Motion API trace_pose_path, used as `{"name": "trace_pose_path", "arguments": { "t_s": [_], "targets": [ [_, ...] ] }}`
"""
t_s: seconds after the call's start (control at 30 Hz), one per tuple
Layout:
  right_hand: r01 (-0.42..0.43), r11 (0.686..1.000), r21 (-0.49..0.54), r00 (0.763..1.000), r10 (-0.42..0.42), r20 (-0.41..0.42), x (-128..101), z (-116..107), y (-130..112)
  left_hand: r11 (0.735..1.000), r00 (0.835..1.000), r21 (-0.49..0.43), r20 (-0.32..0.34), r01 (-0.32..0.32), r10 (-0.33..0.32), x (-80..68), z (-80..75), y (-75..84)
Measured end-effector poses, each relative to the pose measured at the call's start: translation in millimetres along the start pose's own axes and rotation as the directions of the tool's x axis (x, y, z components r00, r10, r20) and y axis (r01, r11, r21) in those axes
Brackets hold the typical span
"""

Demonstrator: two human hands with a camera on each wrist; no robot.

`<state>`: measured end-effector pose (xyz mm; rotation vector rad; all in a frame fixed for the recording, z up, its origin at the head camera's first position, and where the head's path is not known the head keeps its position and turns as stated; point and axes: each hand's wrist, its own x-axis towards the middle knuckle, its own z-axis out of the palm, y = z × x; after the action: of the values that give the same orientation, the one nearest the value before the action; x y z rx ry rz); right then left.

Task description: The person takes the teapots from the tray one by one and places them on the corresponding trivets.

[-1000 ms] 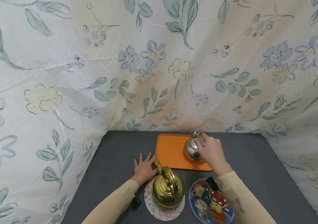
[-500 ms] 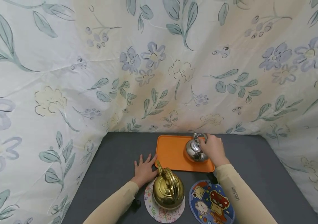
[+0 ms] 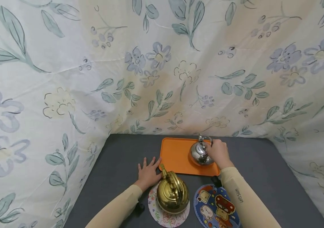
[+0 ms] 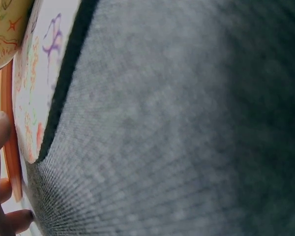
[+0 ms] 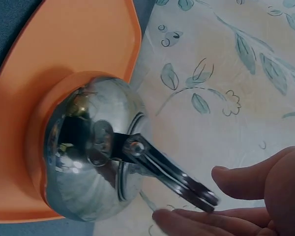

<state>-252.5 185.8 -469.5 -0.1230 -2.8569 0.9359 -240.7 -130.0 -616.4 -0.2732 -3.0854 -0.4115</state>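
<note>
A shiny silver kettle stands on the right half of an orange tray. Its handle leans toward my right hand. In the right wrist view, that hand's thumb and fingers stand apart on either side of the handle's end, with a gap showing. My left hand lies with fingers spread at the tray's front left corner, its thumb side close to the spout of a gold kettle. The gold kettle sits on a round floral mat.
A round blue cartoon mat lies front right, partly under the right sleeve. Small black objects show beside each forearm, such as the one at the left sleeve. A floral curtain hangs behind the grey table.
My right hand has drawn back slightly to the right from over the silver kettle, and more of its handle shows. The left hand has stayed in place.
</note>
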Motion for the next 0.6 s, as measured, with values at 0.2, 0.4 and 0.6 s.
{"name": "trace_pose_path", "arguments": {
  "t_s": [0.2,0.4,0.6],
  "targets": [
    [-0.047,0.998,0.037,0.999,0.047,-0.005,5.5,4.6,4.8,1.000,1.000,-0.008,0.001,0.001,-0.001,1.0,-2.1,2.1],
    [-0.096,0.993,0.068,0.995,0.096,0.003,9.7,5.1,5.4,1.000,1.000,0.002,0.004,0.011,-0.011,2.2,-2.0,3.1],
    [-0.111,0.988,0.105,0.993,0.114,-0.021,10.2,7.4,6.0,1.000,1.000,0.002,0.005,0.014,-0.014,2.5,-2.1,4.0]
  ]
}}
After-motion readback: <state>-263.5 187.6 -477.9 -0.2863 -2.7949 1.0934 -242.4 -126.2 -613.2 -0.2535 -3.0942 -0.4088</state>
